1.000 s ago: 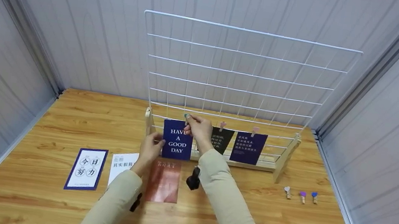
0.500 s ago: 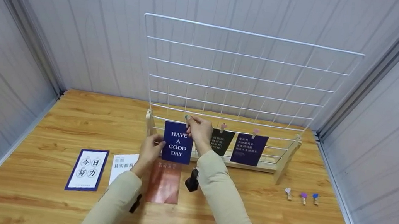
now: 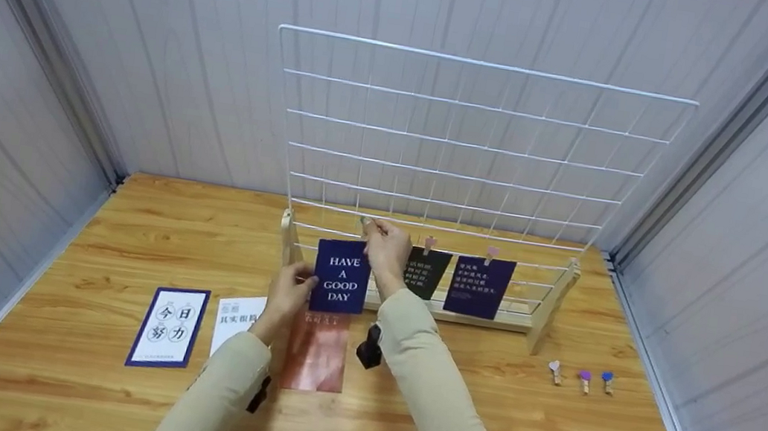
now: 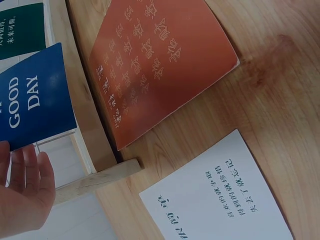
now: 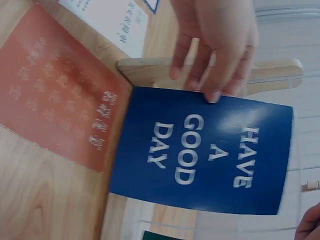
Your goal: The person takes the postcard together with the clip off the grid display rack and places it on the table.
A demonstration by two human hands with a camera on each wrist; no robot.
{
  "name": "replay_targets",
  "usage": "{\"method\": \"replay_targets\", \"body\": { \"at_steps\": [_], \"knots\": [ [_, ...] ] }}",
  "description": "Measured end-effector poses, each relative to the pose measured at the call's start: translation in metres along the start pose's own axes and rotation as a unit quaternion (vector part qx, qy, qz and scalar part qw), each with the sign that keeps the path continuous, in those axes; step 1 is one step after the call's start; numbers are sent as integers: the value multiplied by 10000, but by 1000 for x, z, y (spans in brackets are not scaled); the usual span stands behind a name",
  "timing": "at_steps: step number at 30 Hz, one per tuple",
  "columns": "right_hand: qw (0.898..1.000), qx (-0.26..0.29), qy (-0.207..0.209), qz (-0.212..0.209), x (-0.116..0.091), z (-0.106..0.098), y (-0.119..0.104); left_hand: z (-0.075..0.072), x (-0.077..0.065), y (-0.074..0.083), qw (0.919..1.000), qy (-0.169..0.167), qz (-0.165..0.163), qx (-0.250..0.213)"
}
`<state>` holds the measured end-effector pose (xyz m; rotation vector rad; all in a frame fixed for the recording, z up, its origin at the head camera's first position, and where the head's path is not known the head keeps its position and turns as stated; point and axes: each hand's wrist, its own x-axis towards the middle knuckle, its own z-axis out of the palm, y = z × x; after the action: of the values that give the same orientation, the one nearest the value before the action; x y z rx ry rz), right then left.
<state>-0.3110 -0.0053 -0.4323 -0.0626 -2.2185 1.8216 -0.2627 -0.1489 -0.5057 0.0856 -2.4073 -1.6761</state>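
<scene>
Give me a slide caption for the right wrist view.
Left hand holds a blue "HAVE A GOOD DAY" card by its edge.

The wood-grain counter [image 3: 87,241] is supporting a wire rack [image 3: 454,173], blue-bordered card [image 3: 168,328], white card [image 3: 237,323], orange card [image 3: 317,356] and three clips [image 3: 584,381]

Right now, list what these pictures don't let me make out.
Head: the upper left corner of the green card, hidden by the right grip.
Head: bottom print on the blue-bordered card, too small.
Head: the sleeves, cut off by the bottom edge.
Right wrist: a wooden clip, mostly cut off by the right edge.
</scene>
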Motion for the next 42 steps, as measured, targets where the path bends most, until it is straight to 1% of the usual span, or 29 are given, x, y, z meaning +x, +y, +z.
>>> {"method": "replay_targets", "body": {
  "at_steps": [6, 12, 16, 19, 20, 21, 23, 26, 27, 28, 30, 34, 38, 42],
  "knots": [
    [9996, 232, -137, 55, 0, -4, -3, 1, -1, 4, 9999, -25, 9, -109],
    [9993, 124, -336, -48, -2, -8, -1, 2, -3, 5, 9998, -37, 129, -128],
    [9984, 162, -548, -57, -3, -13, 3, 3, -4, 5, 9991, -34, 429, -28],
    [9974, 169, -689, -110, -4, -18, 7, 3, -5, 2, 9977, -58, 661, -170],
    [9971, 167, -729, -127, -5, -19, 8, 5, 0, -8, 9957, -63, 844, -385],
    [9969, 156, -757, -138, -6, -21, 9, 5, 0, -9, 9950, -82, 884, -457],
    [9964, 129, -816, -162, -7, -23, 11, 6, -1, -11, 9943, -126, 883, -591],
    [9954, 113, -930, -182, -10, -26, 12, 8, -3, -9, 9953, -154, 771, -567],
    [9949, 137, -980, -203, -11, -27, 12, 7, -9, 2, 9973, -148, 598, -390],
    [9944, 149, -1021, -230, -12, -28, 13, 7, -10, 4, 9979, -143, 548, -329],
    [9930, 215, -1121, -292, -14, -31, 14, 7, -11, 7, 9981, -139, 558, -200],
    [9898, 372, -1333, -346, -19, -39, 21, 7, -15, 9, 9985, -177, 507, -142],
    [9883, 413, -1455, -179, -23, -53, 32, 6, -20, 8, 9982, -251, 524, -176],
    [9881, 435, -1473, 1, -24, -69, 43, 6, -27, 4, 9972, -300, 645, -245]
  ]
}}
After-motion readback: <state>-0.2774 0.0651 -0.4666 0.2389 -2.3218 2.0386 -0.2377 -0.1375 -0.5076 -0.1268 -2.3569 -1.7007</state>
